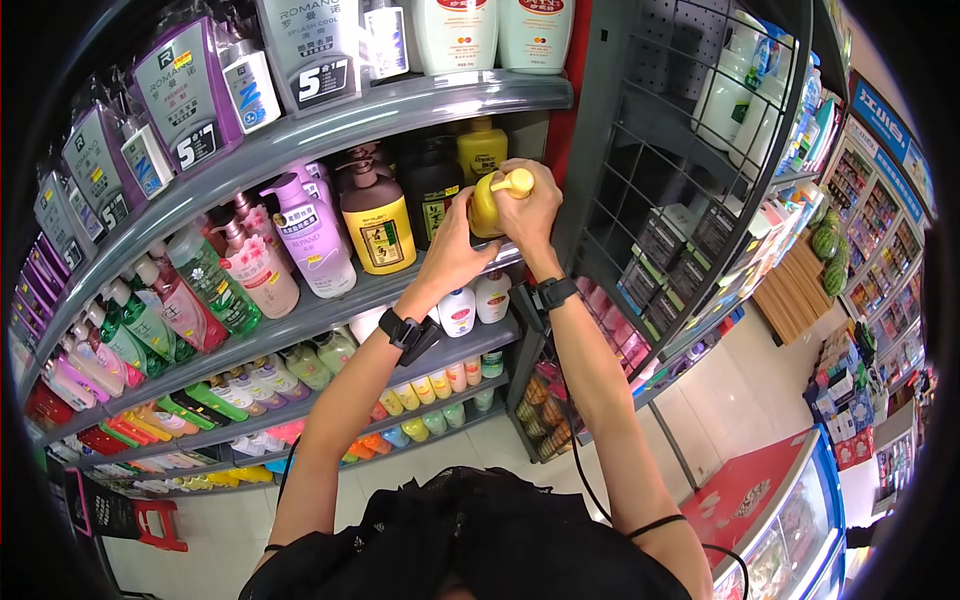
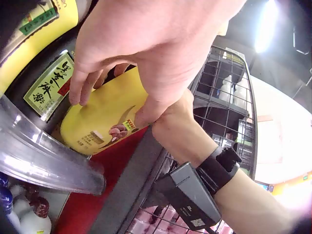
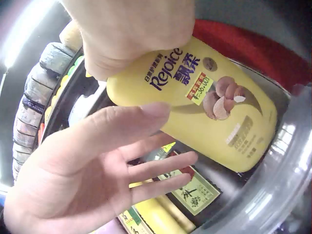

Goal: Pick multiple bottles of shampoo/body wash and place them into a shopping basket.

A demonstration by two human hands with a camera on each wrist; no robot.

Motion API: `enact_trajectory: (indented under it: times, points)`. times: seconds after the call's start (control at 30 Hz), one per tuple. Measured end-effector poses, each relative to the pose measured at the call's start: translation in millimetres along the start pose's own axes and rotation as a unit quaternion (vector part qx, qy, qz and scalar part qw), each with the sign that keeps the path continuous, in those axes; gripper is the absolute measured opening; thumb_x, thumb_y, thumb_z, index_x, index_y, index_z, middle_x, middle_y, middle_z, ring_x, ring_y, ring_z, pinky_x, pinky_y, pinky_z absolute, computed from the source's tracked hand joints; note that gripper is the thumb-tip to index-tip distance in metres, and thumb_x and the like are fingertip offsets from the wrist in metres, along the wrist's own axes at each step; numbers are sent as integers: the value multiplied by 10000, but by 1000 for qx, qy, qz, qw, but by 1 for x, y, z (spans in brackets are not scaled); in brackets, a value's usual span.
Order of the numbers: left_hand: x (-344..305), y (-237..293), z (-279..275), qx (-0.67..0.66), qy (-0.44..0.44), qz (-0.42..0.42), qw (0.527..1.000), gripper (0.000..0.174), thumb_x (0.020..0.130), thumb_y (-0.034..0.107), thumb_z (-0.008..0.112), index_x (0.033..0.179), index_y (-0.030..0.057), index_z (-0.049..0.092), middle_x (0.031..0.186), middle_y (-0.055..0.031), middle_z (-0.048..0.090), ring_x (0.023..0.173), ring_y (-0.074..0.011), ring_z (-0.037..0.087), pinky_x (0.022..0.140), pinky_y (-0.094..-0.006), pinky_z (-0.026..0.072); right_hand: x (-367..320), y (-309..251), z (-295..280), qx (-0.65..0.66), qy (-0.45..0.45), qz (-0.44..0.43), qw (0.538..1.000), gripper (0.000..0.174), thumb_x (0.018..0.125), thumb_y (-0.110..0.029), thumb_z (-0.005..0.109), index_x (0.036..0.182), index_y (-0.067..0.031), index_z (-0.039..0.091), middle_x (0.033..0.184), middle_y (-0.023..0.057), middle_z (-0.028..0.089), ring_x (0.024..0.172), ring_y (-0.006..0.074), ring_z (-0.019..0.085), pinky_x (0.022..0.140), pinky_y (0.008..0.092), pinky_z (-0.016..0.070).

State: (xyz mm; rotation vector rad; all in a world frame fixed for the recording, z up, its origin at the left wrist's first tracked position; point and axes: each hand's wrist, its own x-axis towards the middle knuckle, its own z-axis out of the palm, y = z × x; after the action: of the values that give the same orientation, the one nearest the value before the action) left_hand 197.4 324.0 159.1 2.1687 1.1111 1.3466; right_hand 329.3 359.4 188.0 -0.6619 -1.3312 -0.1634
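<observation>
A yellow Rejoice shampoo bottle with a pump top tilts at the right end of the middle shelf. Its upper part is in the grip of my right hand, whose fingers wrap round the shoulder and partly hide it. My left hand is at the bottle's side. In the right wrist view its thumb overlaps the front label and its fingers stretch out fairly straight along the side. A black bottle with a pale green label stands close beside it, then a yellow, brown-topped pump bottle.
Another yellow bottle stands behind. The shelf has a clear raised front lip; a shelf of large bottles hangs above. To the right rise a red panel and a black wire rack. A lilac pump bottle stands further left.
</observation>
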Motion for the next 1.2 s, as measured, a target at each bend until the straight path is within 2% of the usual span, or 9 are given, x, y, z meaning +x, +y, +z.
enact_trajectory:
  times: [0.17,0.4,0.6,0.63,0.83,0.9,1.03,1.07,1.2]
  points:
    - [-5,13,-8,5,18,27,999,796,701,162,759,1348,16,319,1302,-234,465,1200,-390,482,993,-414,413,13,-29,-15,28,16,-51,998,118,692,-36,699,786,-21,629,834,122,666,816,307,628,752,372,498]
    - [-32,43,-13,99,47,81,991,843,547,171,870,1274,36,466,1233,-170,560,1134,-365,545,949,-408,455,2,-83,-63,148,-22,62,987,83,734,1,668,809,7,633,852,125,677,843,247,643,801,338,497]
    - [-98,64,-5,52,35,29,998,729,541,221,862,1180,40,562,1090,-167,643,946,-346,643,814,-390,528,-32,-114,-102,175,-81,124,973,118,706,-6,675,815,-2,630,842,114,674,832,269,640,807,367,495]
    - [-106,68,-1,91,73,80,990,718,560,218,854,1190,44,558,1073,-166,651,911,-340,657,793,-381,538,-39,-117,-107,181,-94,128,971,123,700,-14,679,812,-8,631,839,113,674,828,275,639,807,375,494]
    - [-178,75,-4,75,1,-91,993,765,580,288,861,1218,28,528,1073,-181,648,947,-343,650,817,-394,530,-94,-124,-125,219,-197,219,930,216,695,-30,709,892,-14,623,923,122,676,908,270,630,845,358,484]
    - [-200,80,-11,21,-50,-215,975,796,594,334,859,1241,30,510,1088,-186,643,971,-342,644,843,-401,519,-107,-129,-127,254,-288,300,873,269,694,-23,703,947,-4,612,982,134,665,925,271,632,870,358,476]
    - [-249,92,-36,-21,-68,-262,962,824,605,386,858,1254,25,500,1070,-173,655,984,-312,651,864,-377,506,-149,-131,-122,375,-367,296,798,448,695,-48,718,1110,17,563,1107,166,626,1042,274,604,930,363,452]
    - [-261,96,-43,-41,-70,-290,953,827,599,380,868,1249,24,501,1065,-168,659,983,-309,653,857,-364,506,-167,-131,-122,415,-381,316,763,632,699,-129,783,1233,12,476,1187,151,581,1109,262,565,966,364,432]
    - [-307,106,-72,-83,-18,-317,945,833,597,368,873,1253,24,492,1068,-168,659,978,-304,656,860,-357,504,-217,-169,-111,502,-401,402,653,900,668,-282,863,1348,-18,337,1305,105,458,1195,222,484,1008,357,398]
